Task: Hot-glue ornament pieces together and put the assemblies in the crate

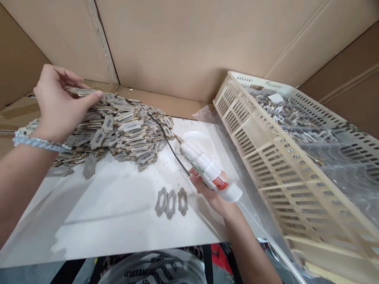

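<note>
My left hand [57, 104] is up over the back left of the heap, grip pinched shut on one flat metal plate [81, 91], thumb and fingertips on its edges, plate held roughly level just above the pile of plates [118, 132]. Pile is grey-and-brass ornamental escutcheon-type pieces, stacked loose, spread across the back left of the white desk [118, 209]. Beaded bracelet [40, 142] on my left wrist. My right hand [211, 191] is low at centre-right, grip wrapped closed around a white glue gun [207, 167], nozzle pointing up-left toward the pile edge, orange trigger facing me. Black cord [168, 144] runs from near the gun up across the pile. Three plates [171, 202] lie side by side, touching, flat on the desk just left of my right hand, well apart from the pile. White round dish [204, 142] sits behind the gun tip. Cream slotted plastic crate [266, 157] stands to the right, tilted, lined with clear film, with small metal parts [293, 118] inside. Cardboard walls [183, 43] close off the back and sides.
</note>
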Available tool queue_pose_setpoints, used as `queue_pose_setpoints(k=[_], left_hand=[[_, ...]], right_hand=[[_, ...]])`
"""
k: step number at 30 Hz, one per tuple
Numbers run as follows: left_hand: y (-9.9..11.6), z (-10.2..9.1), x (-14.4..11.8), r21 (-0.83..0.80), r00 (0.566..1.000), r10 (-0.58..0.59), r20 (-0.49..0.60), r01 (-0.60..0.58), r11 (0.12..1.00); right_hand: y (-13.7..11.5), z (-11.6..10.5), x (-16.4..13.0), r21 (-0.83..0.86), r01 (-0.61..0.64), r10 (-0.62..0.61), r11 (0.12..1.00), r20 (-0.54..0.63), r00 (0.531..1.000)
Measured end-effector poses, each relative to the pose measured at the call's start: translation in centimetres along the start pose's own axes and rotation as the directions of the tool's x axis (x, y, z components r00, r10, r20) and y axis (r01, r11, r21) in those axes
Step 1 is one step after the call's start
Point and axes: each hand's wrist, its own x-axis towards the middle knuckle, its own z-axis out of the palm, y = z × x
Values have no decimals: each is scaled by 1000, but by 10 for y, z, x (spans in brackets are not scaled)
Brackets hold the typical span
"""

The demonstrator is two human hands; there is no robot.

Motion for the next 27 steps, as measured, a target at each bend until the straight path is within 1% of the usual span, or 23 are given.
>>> queue_pose_setpoints(k=[1,3,5,7,9,10,11,12,13,14,15,16,17,18,19,20,22,23,24,25,27], left_hand=[[-7,5,8,36,1000,-15,-13,15,999],[-17,15,19,74,999,-45,16,44,996],[-23,21,24,90,996,-62,68,55,994],[-24,22,25,99,996,-55,64,48,994],[-18,17,21,65,1000,-15,-7,16,998],[-12,11,18,30,999,17,-42,-16,999],[-3,4,12,-15,997,57,-54,-58,998],[7,-4,5,-70,992,123,-40,-125,990],[18,-13,-4,-138,976,216,26,-210,968],[30,-21,-15,-210,927,324,191,-284,935],[41,-28,-27,-329,818,459,347,-352,876],[52,-34,-41,-461,633,605,483,-403,790],[61,-39,-56,-529,443,672,593,-416,740],[68,-42,-72,-561,333,689,644,-406,721],[73,-43,-87,-563,255,666,701,-375,737],[77,-42,-103,-527,182,610,771,-355,772],[79,-37,-128,-510,75,568,820,-357,783],[78,-34,-138,-508,39,558,829,-365,780],[77,-30,-146,-521,21,569,822,-376,767],[76,-27,-151,-534,14,584,812,-389,751],[72,-22,-157,-562,31,630,776,-420,713]], right_hand=[[1,0,0,-3,-1,1,1000,-6,1000],[1,0,0,-6,2,-2,1000,-13,1000],[1,0,1,-6,2,-2,1000,-16,1000],[1,0,1,-7,1,-1,1000,-19,1000],[2,0,1,-8,-5,5,1000,-25,1000],[2,0,0,-8,-12,12,1000,-27,1000],[2,0,0,-6,-22,22,1000,-29,999],[3,0,0,-5,-34,34,999,-31,999],[3,0,-1,-5,-45,45,999,-31,999],[3,0,-1,-5,-55,55,998,-30,998],[3,0,-1,-6,-60,60,998,-32,998],[3,0,-1,-9,-61,61,998,-31,998],[3,0,-1,-13,-61,61,998,-29,998],[2,-1,-1,-19,-61,60,998,-25,998],[2,-1,-1,-26,-61,60,998,-20,998],[1,-2,0,-33,-61,60,998,-17,998],[-1,-2,0,-41,-65,64,997,-16,998],[-2,-3,0,-43,-69,69,997,-20,997],[-2,-3,1,-44,-75,74,996,-22,997],[-3,-3,1,-43,-81,80,996,-25,996],[-3,-3,1,-38,-93,92,995,-26,995]])
